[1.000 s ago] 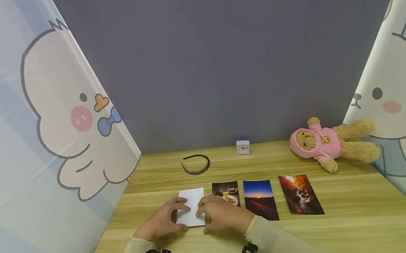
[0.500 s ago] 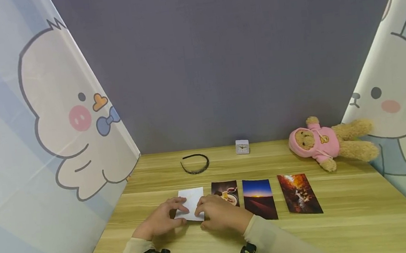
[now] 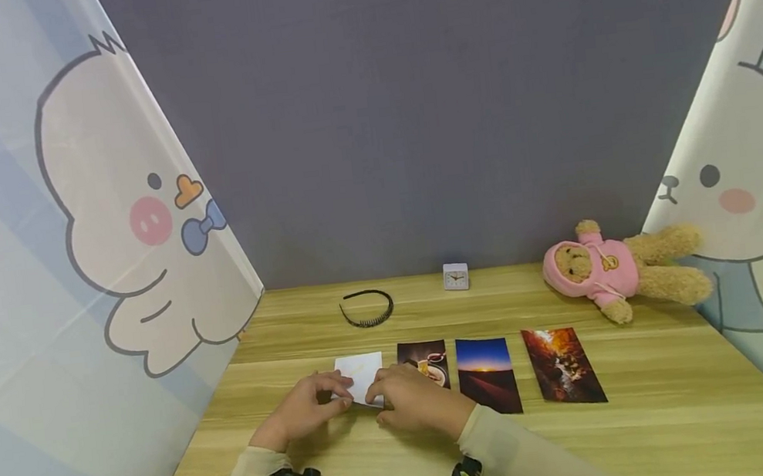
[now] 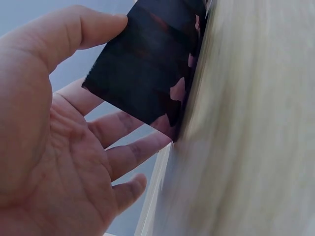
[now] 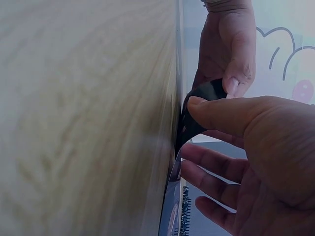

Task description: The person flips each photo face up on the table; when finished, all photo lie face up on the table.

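A photo print point(image 3: 360, 370) lies white back up at the left end of a row of photos, its near edge bent up off the table. My left hand point(image 3: 302, 409) holds the raised near left part. In the left wrist view, the thumb rests on the dark printed side point(image 4: 142, 64) and the fingers are behind the sheet. My right hand point(image 3: 416, 401) holds the same sheet near its right corner; the right wrist view shows the thumb against the curled dark face point(image 5: 189, 125). Part of the sheet is hidden by both hands.
Right of the hands lie a food photo point(image 3: 429, 357), partly covered by my right hand, a sunset photo point(image 3: 487, 374) and an autumn stream photo point(image 3: 564, 366). Behind are a black headband point(image 3: 372, 322), a small white clock point(image 3: 456, 277) and a teddy bear in pink point(image 3: 611, 268).
The near edge of the white-backed photo print has risen and curled away from me, so less of its white back shows from above. Both hands stay nearly in place.
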`<action>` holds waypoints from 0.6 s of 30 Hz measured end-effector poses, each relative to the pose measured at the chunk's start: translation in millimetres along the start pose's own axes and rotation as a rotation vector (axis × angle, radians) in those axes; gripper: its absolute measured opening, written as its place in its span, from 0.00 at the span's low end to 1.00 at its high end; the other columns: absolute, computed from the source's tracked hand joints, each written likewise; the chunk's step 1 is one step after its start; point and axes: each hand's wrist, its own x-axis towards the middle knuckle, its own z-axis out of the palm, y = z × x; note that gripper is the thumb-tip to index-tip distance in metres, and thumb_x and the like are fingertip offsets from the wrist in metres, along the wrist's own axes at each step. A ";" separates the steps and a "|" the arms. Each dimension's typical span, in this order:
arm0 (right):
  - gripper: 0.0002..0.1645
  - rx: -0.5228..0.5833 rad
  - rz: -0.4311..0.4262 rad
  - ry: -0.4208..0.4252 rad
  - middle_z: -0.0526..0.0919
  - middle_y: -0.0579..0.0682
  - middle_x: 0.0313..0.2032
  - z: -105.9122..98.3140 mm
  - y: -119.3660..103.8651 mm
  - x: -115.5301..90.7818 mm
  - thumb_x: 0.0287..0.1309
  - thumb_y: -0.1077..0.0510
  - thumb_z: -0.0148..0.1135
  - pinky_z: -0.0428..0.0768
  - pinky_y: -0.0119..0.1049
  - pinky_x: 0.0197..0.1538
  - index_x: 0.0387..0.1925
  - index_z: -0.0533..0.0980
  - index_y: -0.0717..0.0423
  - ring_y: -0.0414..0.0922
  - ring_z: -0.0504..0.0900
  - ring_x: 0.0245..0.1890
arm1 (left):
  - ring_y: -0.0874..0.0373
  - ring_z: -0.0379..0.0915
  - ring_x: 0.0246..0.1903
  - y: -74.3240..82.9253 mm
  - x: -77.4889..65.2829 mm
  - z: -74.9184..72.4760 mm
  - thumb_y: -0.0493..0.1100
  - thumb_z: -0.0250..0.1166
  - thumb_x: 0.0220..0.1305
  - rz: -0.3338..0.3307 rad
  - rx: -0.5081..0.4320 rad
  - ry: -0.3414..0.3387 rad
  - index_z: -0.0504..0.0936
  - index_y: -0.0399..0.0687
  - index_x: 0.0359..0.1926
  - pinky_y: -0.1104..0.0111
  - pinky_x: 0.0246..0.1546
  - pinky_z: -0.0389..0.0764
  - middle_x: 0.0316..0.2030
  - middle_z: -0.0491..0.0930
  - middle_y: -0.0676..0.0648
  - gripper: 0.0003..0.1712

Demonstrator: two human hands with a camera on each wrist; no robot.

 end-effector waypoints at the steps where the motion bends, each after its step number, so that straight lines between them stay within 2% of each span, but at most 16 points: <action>1: 0.17 0.001 0.002 0.001 0.83 0.35 0.46 0.1 0.0 -0.1 0.60 0.45 0.77 0.75 0.43 0.61 0.51 0.87 0.37 0.38 0.80 0.49 | 0.35 0.65 0.71 0.0 0.1 0.3 0.51 0.71 0.70 -0.008 0.001 0.003 0.90 0.64 0.38 0.35 0.72 0.56 0.58 0.84 0.48 0.03; 5: 0.17 0.012 0.008 0.017 0.84 0.37 0.45 -0.3 -0.2 -0.5 0.61 0.48 0.76 0.76 0.44 0.60 0.52 0.87 0.38 0.37 0.81 0.47 | 0.36 0.67 0.70 0.0 0.8 1.7 0.54 0.71 0.70 -0.031 0.005 0.027 0.90 0.63 0.38 0.37 0.72 0.58 0.56 0.86 0.51 0.06; 11: 0.16 0.061 0.031 0.038 0.84 0.35 0.44 -1.9 1.5 -0.2 0.64 0.51 0.75 0.77 0.47 0.61 0.53 0.87 0.39 0.35 0.81 0.46 | 0.43 0.74 0.64 1.1 0.9 2.2 0.55 0.69 0.72 -0.026 -0.003 0.060 0.90 0.57 0.36 0.41 0.68 0.67 0.52 0.86 0.54 0.11; 18: 0.12 0.081 0.047 0.098 0.84 0.34 0.41 -3.6 4.4 1.9 0.65 0.53 0.73 0.78 0.45 0.56 0.49 0.87 0.41 0.31 0.79 0.40 | 0.53 0.80 0.56 2.8 2.4 1.3 0.53 0.68 0.73 0.000 -0.055 0.105 0.91 0.56 0.41 0.49 0.64 0.73 0.48 0.87 0.57 0.09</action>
